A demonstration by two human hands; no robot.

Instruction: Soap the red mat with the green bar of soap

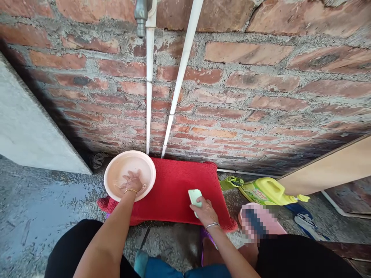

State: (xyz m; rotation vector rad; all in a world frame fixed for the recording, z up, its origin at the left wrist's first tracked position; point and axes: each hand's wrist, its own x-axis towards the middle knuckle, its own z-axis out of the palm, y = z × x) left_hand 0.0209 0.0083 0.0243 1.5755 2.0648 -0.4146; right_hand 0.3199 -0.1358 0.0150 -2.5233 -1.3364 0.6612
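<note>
My left hand [133, 181] is inside a pale pink basin [109, 170], palm down with its fingers spread. Water seems to be in the basin, and the hand holds nothing. The basin stands on the left end of a red plush mat [174, 181], which is laid out flat with its edges hanging down. Over the right part of the mat, my right hand [206, 211] grips a pale green oblong block [194, 196] with rounded corners. Its underside is hidden, so I cannot tell whether it is a brush or soap.
Behind the mat rises a brick wall [220, 96] with white pipes [149, 96] and a metal tap [140, 19]. Right of the mat lie a green bottle [231, 183], a yellow detergent jug [265, 189], a pink tub [276, 224] and slippers [308, 226]. A grey slab [37, 116] leans at left.
</note>
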